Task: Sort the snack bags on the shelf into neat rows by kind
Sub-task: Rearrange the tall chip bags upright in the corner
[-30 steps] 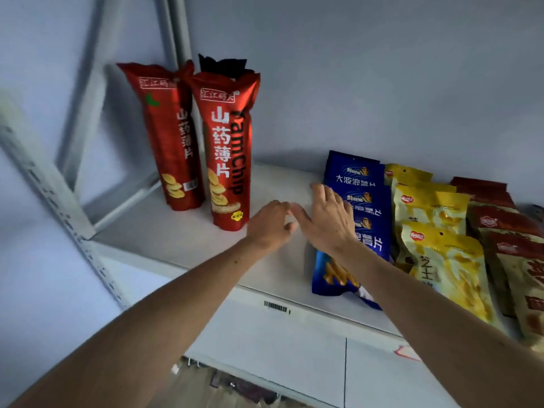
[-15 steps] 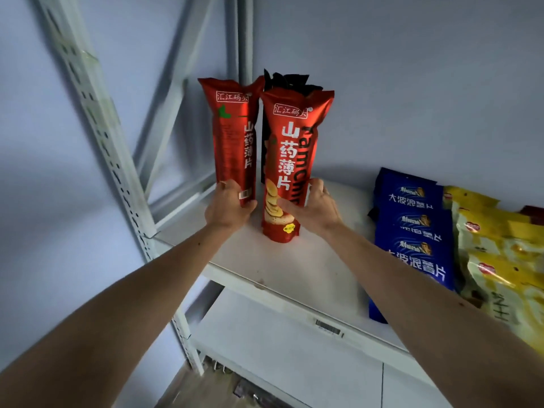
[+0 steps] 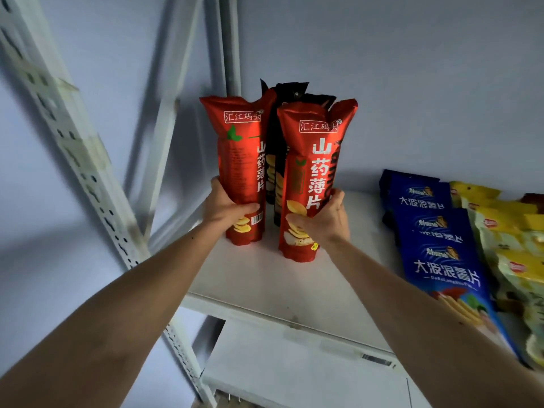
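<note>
Two tall red yam chip bags stand upright at the back left of the white shelf (image 3: 265, 290). My left hand (image 3: 225, 206) grips the lower part of the left red bag (image 3: 240, 160). My right hand (image 3: 323, 220) is wrapped around the lower part of the right red bag (image 3: 312, 178), which stands nearer to me. Behind and between them a black bag (image 3: 287, 95) stands upright, mostly hidden. To the right, blue chip bags (image 3: 435, 245) lie in an overlapping row, and yellow bags (image 3: 512, 245) lie in a row beside them.
A white perforated upright post (image 3: 67, 142) and a diagonal brace (image 3: 164, 113) frame the shelf's left end. The grey wall closes the back. A lower white shelf (image 3: 294, 372) lies below. A dark red bag (image 3: 534, 198) peeks in at the far right.
Both hands moved from the blue bags to the two red bags and closed on them. The red bags now stand closer together, and my view has shifted left and nearer.
</note>
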Motion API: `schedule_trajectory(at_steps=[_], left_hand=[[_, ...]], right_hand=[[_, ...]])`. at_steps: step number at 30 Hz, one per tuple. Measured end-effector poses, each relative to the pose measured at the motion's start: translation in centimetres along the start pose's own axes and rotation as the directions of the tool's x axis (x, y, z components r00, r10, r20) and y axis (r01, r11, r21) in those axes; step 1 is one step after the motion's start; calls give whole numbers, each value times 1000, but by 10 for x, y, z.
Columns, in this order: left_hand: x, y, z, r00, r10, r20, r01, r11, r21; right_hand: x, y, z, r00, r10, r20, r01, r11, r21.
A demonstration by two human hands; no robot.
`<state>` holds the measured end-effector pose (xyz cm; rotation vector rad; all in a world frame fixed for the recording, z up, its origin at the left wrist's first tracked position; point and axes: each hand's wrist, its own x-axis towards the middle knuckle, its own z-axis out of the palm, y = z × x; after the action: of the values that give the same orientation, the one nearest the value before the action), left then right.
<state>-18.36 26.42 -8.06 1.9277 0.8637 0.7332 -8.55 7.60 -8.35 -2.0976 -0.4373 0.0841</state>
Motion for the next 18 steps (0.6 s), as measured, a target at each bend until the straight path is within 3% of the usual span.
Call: schedule_trajectory(at_steps=[6, 10, 15, 18], left_hand=[[-25, 5, 35, 995, 67, -77, -69, 997, -23], [-36, 4, 59, 991, 133, -3, -133, 991, -12], [-40, -16, 51, 923, 89, 374, -93, 996, -8], [-40, -25, 56, 896, 129, 424, -157, 987, 32]], right_hand=[[11, 20, -25, 986, 26, -166, -37, 997, -64], [20, 37, -39, 959, 46, -279, -75, 993, -92], [14, 59, -44, 993, 60, -106, -66, 997, -50], [10, 69, -46, 996, 81, -24, -81, 997, 2]])
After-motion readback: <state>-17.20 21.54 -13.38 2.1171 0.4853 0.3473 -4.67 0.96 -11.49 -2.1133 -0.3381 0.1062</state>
